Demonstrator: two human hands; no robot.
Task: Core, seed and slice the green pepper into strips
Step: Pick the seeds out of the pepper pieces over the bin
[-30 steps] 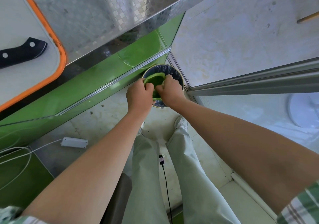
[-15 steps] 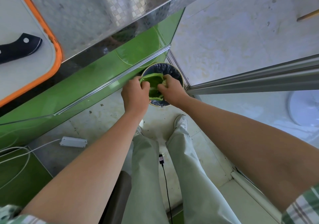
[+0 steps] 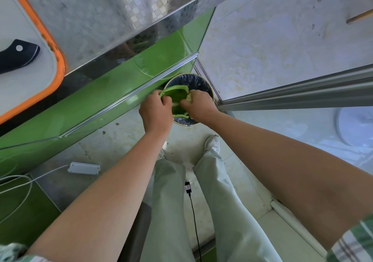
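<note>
Both hands hold the green pepper (image 3: 175,93) above the lined bin (image 3: 202,82) on the floor. The left hand (image 3: 156,114) curls its fingers round the pepper's edge, and the right hand (image 3: 199,106) pinches the pale core (image 3: 189,97) with its fingers. A knife (image 3: 18,55) lies on the counter's (image 3: 101,9) board (image 3: 59,59).

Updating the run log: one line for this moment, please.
stage: seeding | left hand: holds pepper | right hand: pinches core | over bin | knife: on board

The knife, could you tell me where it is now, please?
Head view, far left: the knife lies on the orange-rimmed board up on the counter, only its black handle in frame.
</note>
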